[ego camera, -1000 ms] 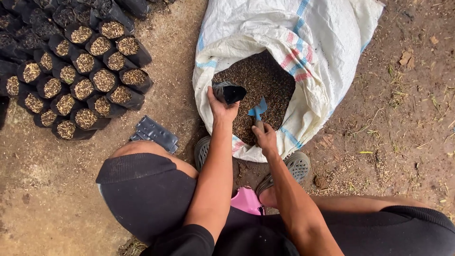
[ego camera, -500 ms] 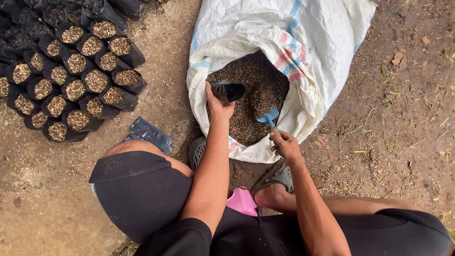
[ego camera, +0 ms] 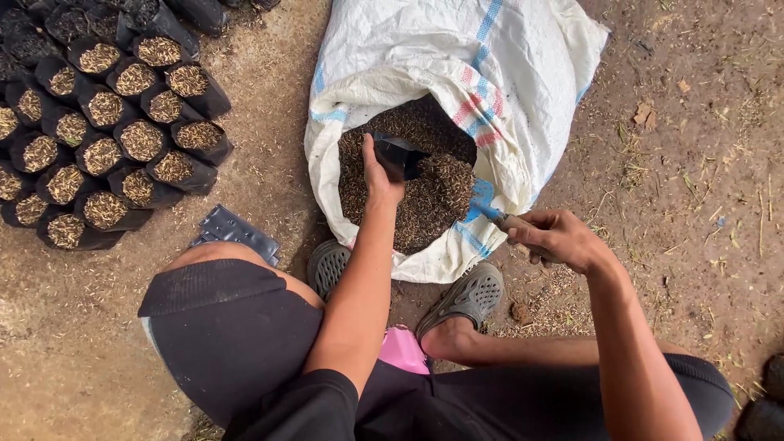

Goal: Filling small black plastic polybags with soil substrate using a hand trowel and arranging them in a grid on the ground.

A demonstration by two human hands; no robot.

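The left hand grips a small black bag by its rim, holding it open over the husk mix inside the white sack. The right hand is closed around the handle of a blue scoop, whose blade sits at the sack's right lip, just beside the mix and apart from the bag.

The likeliest trouble is spilling: the bag's mouth is narrow and soft, held at one side only, so it could fold shut or tip as mix goes in. A scoop tilted short of the mouth would drop mix back into the sack, or over the lip onto the ground if it is carried too far right. The sack's rolled rim is limp, and a push from either wrist could flatten it and let mix run out toward the sandals.

Room is tight near the body: both feet press against the sack's front edge and the knees flank the arms. The filled bags stand packed together to the left, well apart from the sack, with a flat stack of empty bags lying between them and the left knee. Bare ground lies open to the right.
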